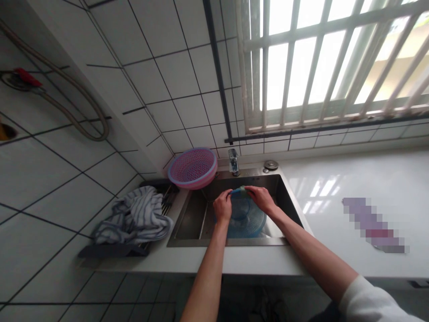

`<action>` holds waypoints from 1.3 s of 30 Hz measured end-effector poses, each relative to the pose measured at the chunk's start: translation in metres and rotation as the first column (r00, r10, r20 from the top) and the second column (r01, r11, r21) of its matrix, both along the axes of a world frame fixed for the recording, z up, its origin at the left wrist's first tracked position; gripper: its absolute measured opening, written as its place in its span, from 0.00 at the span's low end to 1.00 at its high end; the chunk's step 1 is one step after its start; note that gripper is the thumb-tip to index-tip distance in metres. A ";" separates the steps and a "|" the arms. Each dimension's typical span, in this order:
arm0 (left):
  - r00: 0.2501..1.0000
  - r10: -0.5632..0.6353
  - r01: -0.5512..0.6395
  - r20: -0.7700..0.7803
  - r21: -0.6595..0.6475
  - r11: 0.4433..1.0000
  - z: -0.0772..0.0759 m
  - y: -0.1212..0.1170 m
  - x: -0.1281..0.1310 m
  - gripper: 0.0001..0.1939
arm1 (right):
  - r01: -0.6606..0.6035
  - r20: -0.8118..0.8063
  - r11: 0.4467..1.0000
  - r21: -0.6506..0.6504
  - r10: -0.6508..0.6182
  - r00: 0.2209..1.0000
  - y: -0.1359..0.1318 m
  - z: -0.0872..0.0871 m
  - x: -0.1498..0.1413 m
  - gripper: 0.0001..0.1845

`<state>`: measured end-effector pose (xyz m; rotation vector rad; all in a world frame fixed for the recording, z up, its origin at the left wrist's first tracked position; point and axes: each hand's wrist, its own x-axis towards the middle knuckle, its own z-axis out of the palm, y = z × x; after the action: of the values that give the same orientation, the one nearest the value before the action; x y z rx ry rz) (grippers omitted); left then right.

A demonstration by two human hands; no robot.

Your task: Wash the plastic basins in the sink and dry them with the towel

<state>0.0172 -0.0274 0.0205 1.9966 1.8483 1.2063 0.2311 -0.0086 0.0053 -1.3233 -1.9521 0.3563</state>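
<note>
A blue plastic colander (250, 226) is tilted inside the steel sink (284, 197). My left hand (223, 205) is closed on the left part of its upper rim. On the right, my right hand (260, 198) pinches the same rim, with a small green scrubbing pad (243, 189) under its fingertips. The fingers are partly hidden by the backs of both hands. Just behind them stands the chrome faucet (233, 162).
A pink basket (192, 169) with a pale blue rim leans at the sink's back left corner. A striped towel (139, 214) lies crumpled on a dark rack at left. A round metal drain cover (271, 165) sits behind the sink. Something blurred lies on the white counter (321, 241).
</note>
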 end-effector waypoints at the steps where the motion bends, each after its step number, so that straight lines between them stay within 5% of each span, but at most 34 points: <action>1: 0.999 0.043 -0.043 0.025 0.011 0.999 0.000 0.000 -0.002 0.14 | 0.043 -0.016 0.999 -0.010 -0.044 0.999 0.001 0.000 0.005 0.19; 4: 0.999 0.014 -0.016 0.049 0.033 0.999 0.000 0.000 0.004 0.13 | 0.131 -0.024 0.991 -0.004 -0.131 0.991 0.002 -0.002 0.009 0.18; 9: 0.982 -0.189 0.190 -0.016 0.027 0.981 -0.001 -0.001 0.013 0.16 | -0.044 0.022 0.996 0.071 0.042 0.999 -0.001 -0.005 -0.010 0.19; 15: 0.971 0.103 -0.123 0.215 0.080 0.989 -0.004 0.004 -0.006 0.11 | 0.188 -0.053 0.982 0.021 -0.186 0.981 0.004 -0.006 0.010 0.17; 21: 0.973 -0.201 0.197 0.114 0.046 0.979 -0.007 0.003 0.011 0.13 | -0.061 0.019 0.994 0.095 0.059 0.998 -0.003 -0.006 -0.009 0.20; 29: 0.973 0.119 -0.164 0.199 0.228 0.960 -0.002 0.008 -0.004 0.10 | 0.137 -0.193 0.990 -0.027 -0.139 0.971 0.005 -0.009 0.010 0.17; 31: 0.964 0.164 -0.197 0.208 0.147 0.969 -0.001 0.007 -0.003 0.05 | 0.163 -0.227 0.986 -0.019 -0.163 0.960 0.006 -0.010 0.010 0.16; 35: 0.967 0.199 -0.168 0.158 -0.187 0.968 0.000 0.003 -0.001 0.22 | 0.200 -0.208 0.980 -0.003 -0.196 0.958 0.008 -0.011 0.010 0.16; 39: 0.966 0.246 -0.223 0.082 -0.219 0.950 0.001 0.004 -0.001 0.25 | 0.243 -0.159 0.970 -0.011 -0.242 0.957 0.008 -0.011 0.012 0.16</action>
<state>0.0163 -0.0234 0.0215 1.6062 2.1053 1.0984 0.2433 -0.0003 -0.0053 -1.4633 -1.6358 0.3219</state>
